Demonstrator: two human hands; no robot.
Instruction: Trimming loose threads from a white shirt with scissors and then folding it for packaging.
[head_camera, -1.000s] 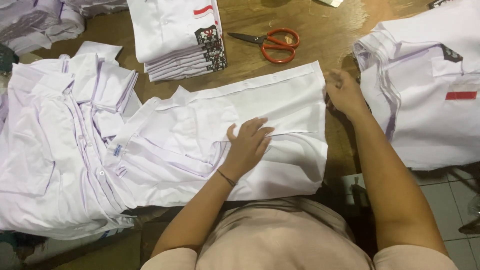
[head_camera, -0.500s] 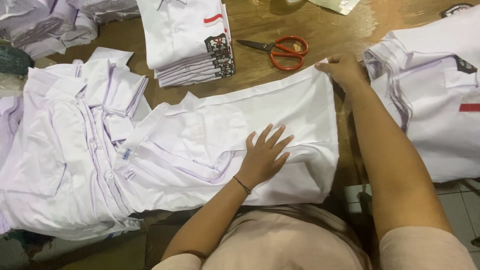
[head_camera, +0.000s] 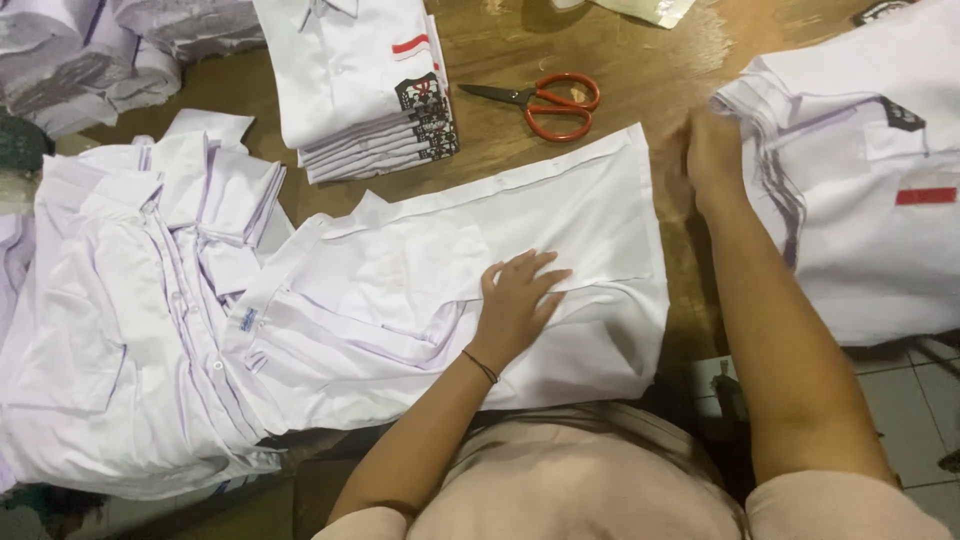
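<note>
wooden table (head_camera: 620, 75): white shirt (head_camera: 440, 290) lies with its long axis left to right; left hand (head_camera: 515, 305) flat on it, fingers spread. right hand (head_camera: 712, 150), blurred, fingers seemingly together, beside its far-right edge.

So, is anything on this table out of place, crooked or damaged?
Nothing looks damaged or spilled. The white shirt under the left hand lies slanted and creased, half folded. The scissors lie shut on bare table, clear of the cloth. The right hand is blurred beside the shirt pile.
</note>
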